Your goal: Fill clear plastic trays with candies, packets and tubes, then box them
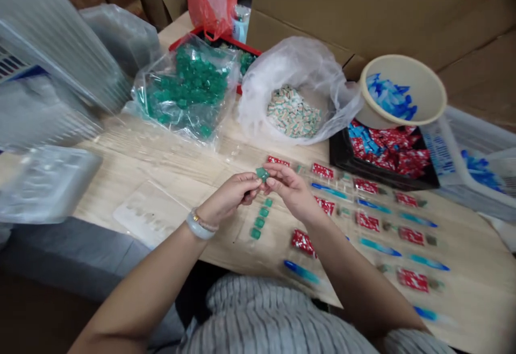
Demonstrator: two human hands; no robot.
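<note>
My left hand [231, 195] and my right hand [291, 188] meet over the wooden table [121, 155], both pinching a small green wrapped piece [262, 173] between their fingertips. Just below them lies a clear plastic tray [258, 222] with three green pieces set in a row. To the right lie several clear trays [379, 219] filled with red packets, blue sticks and small pieces. An empty clear tray [149, 211] lies left of my left hand. A pale bangle sits on my left wrist.
A clear bag of green pieces [185, 88] and a bag of pale pieces [293, 111] stand behind. A black tray of red and blue packets [342, 155], a cream bowl [427, 93] and a white basket [479, 150] sit right. Stacked clear trays [48, 64] fill the left; cardboard boxes behind.
</note>
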